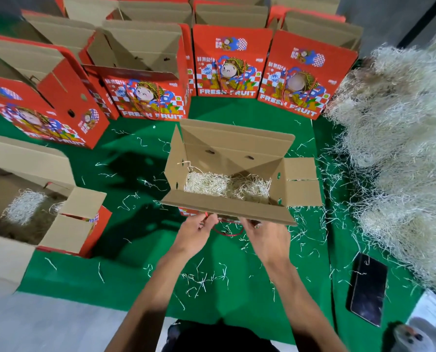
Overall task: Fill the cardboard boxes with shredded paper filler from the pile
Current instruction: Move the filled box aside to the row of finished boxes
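Open box (pixel 237 171) holds a thin filler layer (pixel 227 185). Left hand (pixel 199 232) pinches the red cord handle (pixel 228 233); right hand (pixel 267 237) grips the near flap. Next: more filler from pile (pixel 394 148).

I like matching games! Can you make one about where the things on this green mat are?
Things:
1. big heap of pale shredded paper
2. black flat phone
3. open brown cardboard box with filler
4. row of red printed fruit boxes

Places:
A. far side of the mat
B. just beyond the hands
C. right edge
D. near right corner

Pairs: 1-C, 2-D, 3-B, 4-A
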Motion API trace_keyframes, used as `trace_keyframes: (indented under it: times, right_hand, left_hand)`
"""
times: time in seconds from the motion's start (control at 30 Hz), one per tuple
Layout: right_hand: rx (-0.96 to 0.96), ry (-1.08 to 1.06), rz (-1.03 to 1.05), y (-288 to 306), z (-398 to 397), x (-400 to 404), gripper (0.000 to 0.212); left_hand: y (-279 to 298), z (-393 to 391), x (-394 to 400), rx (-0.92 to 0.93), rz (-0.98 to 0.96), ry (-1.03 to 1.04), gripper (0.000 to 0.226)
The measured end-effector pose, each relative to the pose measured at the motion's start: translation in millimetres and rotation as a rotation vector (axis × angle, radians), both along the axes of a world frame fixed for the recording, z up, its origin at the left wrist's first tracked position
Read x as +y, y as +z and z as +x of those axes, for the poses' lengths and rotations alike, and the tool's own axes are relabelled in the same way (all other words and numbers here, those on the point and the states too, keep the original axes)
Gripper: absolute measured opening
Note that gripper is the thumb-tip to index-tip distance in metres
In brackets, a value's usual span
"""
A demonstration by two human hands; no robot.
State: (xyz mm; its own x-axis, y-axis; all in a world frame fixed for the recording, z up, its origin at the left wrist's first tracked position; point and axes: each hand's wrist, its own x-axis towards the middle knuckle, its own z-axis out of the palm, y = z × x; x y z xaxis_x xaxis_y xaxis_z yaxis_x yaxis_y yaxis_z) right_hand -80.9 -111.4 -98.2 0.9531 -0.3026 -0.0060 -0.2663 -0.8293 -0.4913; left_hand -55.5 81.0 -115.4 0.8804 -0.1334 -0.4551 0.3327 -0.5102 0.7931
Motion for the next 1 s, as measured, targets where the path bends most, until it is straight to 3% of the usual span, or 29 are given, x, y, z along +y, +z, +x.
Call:
trace_keyframes:
  times: [0.13, 0.3, 0.43, 0.53, 0.6, 0.7, 0.83, 0.9, 1.0]
  right_hand:
    - [-0.184, 0.175, 0.005, 32, -18, 1, 0.043]
    - [-0.501, 0.198, 0.115, 73, -23, 5, 0.037]
    - [-0.666, 0.199, 0.163, 103, -9, 3, 0.028]
    - [-0.532, 0.215, 0.297, 121, 6, 1, 0.032]
    - [-0.363, 0.233, 0.266, 126, 21, -3, 0.032]
    - [-0.047, 0.377, 0.211, 127, 60, -14, 0.009]
    - [0.458, 0.495, 0.006, 109, 109, -18, 0.012]
    - [0.521, 0.474, -0.124, 96, 124, -17, 0.01]
    - [0.553, 0.376, -0.064, 81, 134, -20, 0.012]
  left_hand:
    - [37, -12, 13, -0.175, 0.311, -0.291, 0.024]
    - [105, -18, 2, -0.411, -0.008, -0.283, 0.016]
    - [143, -9, -6, -0.625, -0.083, -0.194, 0.015]
    - [159, 9, -15, -0.666, -0.107, -0.198, 0.009]
    - [162, 29, -22, -0.638, -0.021, -0.256, 0.013]
    - [154, 74, -32, -0.465, 0.222, -0.445, 0.018]
    - [132, 123, -52, -0.143, 0.437, -0.706, 0.01]
    - [118, 138, -58, -0.068, 0.545, -0.759, 0.012]
    - [98, 153, -53, -0.003, 0.596, -0.754, 0.015]
